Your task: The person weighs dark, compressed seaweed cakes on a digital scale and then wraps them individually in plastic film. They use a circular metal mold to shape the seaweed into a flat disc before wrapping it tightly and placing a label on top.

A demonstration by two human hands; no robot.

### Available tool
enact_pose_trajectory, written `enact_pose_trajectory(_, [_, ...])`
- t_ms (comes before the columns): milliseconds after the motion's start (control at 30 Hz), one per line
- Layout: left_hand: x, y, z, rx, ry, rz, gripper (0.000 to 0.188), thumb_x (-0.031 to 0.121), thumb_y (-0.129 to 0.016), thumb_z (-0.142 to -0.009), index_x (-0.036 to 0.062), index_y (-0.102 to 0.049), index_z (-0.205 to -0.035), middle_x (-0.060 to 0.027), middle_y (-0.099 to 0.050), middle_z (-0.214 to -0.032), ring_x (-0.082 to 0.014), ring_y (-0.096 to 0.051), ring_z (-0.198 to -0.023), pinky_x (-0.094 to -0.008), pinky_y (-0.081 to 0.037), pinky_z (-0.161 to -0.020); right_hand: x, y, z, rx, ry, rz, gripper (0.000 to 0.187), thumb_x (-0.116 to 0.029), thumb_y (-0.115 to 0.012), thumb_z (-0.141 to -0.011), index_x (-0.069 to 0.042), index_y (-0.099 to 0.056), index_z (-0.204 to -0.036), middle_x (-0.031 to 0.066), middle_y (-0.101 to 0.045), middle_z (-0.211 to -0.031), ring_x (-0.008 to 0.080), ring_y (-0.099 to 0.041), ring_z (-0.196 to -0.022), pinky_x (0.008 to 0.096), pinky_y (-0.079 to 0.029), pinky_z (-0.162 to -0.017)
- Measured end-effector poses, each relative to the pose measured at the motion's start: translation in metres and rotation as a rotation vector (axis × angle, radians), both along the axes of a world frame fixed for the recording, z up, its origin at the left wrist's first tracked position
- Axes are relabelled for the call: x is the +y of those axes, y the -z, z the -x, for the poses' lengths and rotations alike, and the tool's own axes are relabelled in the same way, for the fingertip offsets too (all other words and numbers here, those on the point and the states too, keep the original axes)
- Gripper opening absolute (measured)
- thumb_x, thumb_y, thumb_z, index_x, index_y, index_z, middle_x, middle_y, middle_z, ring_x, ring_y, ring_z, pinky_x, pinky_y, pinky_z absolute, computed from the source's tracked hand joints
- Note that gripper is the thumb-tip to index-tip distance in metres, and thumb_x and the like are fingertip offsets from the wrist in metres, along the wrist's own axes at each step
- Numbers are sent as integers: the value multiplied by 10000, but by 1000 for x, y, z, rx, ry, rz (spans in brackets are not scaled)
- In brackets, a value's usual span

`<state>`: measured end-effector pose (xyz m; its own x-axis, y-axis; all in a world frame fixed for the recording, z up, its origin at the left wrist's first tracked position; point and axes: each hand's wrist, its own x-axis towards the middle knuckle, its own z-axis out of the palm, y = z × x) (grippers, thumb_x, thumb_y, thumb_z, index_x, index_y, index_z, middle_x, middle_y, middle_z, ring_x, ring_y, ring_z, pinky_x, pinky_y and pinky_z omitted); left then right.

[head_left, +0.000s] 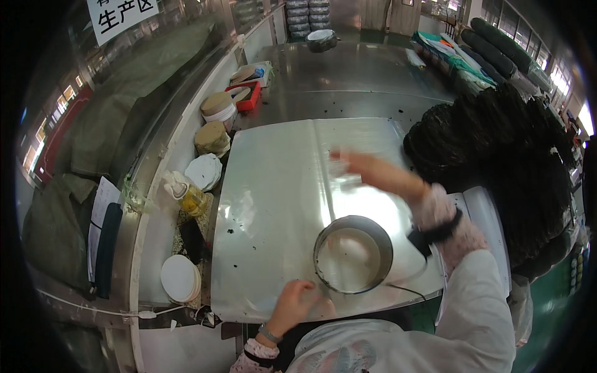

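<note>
A round vessel with a dark metal rim and a pale inside (349, 260) sits near the front of a shiny metal sheet (273, 186). Just to its lower left, my left hand (295, 306) hovers low with thumb and fingers apart; nothing shows in it, though its fingertips are slightly blurred. My right hand (356, 163) reaches out beyond the vessel, over the sheet. Motion smears its fingers, so I cannot see whether it holds anything. A black band is around my right wrist.
A large heap of black strands (497, 155) rises on the right. Along the left edge stand a pump bottle of yellow liquid (191, 198), round white discs (179, 278), tape-like rolls (212, 138) and a red tray (250, 96). A dark cord (407, 290) runs beside the vessel.
</note>
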<state>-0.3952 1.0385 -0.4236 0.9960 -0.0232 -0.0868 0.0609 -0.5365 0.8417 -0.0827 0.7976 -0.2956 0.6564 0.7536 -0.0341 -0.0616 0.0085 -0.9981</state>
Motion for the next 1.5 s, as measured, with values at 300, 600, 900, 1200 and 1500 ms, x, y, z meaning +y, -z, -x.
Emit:
enact_pose_trajectory(300, [9, 20, 2, -260, 459, -445, 346, 348, -798, -845, 106, -642, -1037, -59, -571, -1014, -289, -581, -983, -421, -456, -850, -91, 65, 233, -1171, -115, 883, 318, -336, -832, -807, -114, -705, -995, 30, -640, -891, 257, -619, -1013, 644, -271, -1209])
enact_pose_trajectory(600, [14, 16, -10, -173, 547, -315, 275, 304, -783, -866, 99, -609, -924, -80, -590, -983, -307, -592, -960, -430, -486, -857, -138, 91, 247, -1164, 327, 694, 178, -89, -801, -688, -100, -651, -783, 44, -578, -796, 279, -586, -906, 574, -396, -1085])
enact_pose_trajectory(900, [11, 17, -4, -290, 523, -290, 228, 198, -775, -875, 72, -588, -909, -88, -578, -939, -304, -580, -902, -415, -487, -837, -154, 89, 266, -1076, 385, 690, 213, -33, -805, -671, -78, -687, -841, 52, -618, -828, 296, -576, -907, 522, -412, -1069])
enact_pose_trajectory(1200, [12, 23, -10, -446, 607, -491, 175, 176, -713, -920, 51, -596, -955, -117, -608, -978, -312, -599, -963, -414, -515, -857, -135, 39, 284, -1018, 310, 552, 234, -58, -835, -687, -80, -680, -860, 64, -637, -881, 305, -575, -934, 501, -427, -966])
enact_pose_trajectory(1500, [0, -116, -76, -645, 412, -336, 197, 195, -679, -1004, 40, -561, -1028, -113, -680, -894, -323, -677, -730, -391, -537, -645, -64, 72, 269, -1147, -91, 473, 206, -95, -704, -785, -88, -663, -987, 80, -641, -1035, 298, -592, -1090, 665, -299, -1184])
